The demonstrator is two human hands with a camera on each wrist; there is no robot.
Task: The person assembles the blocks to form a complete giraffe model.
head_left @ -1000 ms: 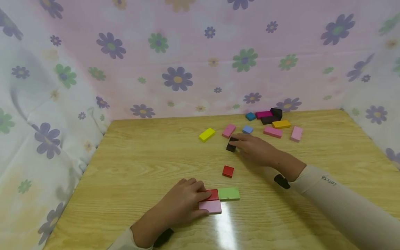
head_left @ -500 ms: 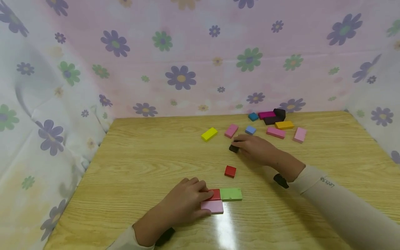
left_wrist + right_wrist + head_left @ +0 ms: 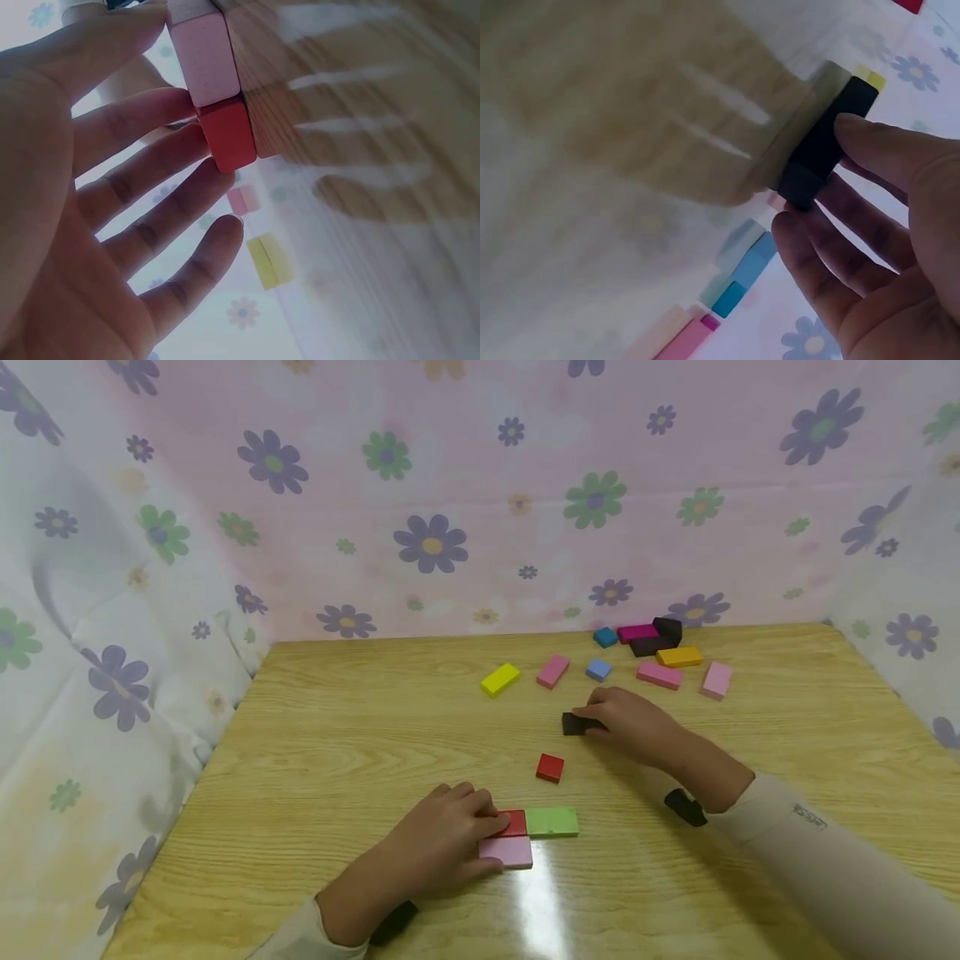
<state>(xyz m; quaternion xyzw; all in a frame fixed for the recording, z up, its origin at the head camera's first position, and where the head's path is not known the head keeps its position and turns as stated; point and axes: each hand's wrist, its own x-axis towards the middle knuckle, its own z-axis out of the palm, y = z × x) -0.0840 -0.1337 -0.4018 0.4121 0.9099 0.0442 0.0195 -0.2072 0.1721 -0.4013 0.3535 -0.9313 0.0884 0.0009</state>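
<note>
My left hand (image 3: 442, 839) holds a red block (image 3: 513, 823) and a light pink block (image 3: 507, 852) where they lie side by side, its index finger on the red one and thumb at the pink one's near edge. A light green block (image 3: 552, 822) adjoins the red block's right end. Farther up the table, my right hand (image 3: 633, 727) pinches a black block (image 3: 829, 142) between thumb and fingers; its right part is hidden from the head view. A small red block (image 3: 550, 767) lies between the two hands.
Toward the back lie a yellow block (image 3: 500, 680), a pink block (image 3: 553, 671), a light blue block (image 3: 598, 670) and an orange block (image 3: 679, 657), among several others. Flowered cloth (image 3: 465, 468) stands behind the wooden table (image 3: 337, 718) and along its sides.
My right hand has turned the black block sideways and shifted it slightly right and nearer. The left hand and the blocks beneath it stay put; the view itself has shifted slightly.
</note>
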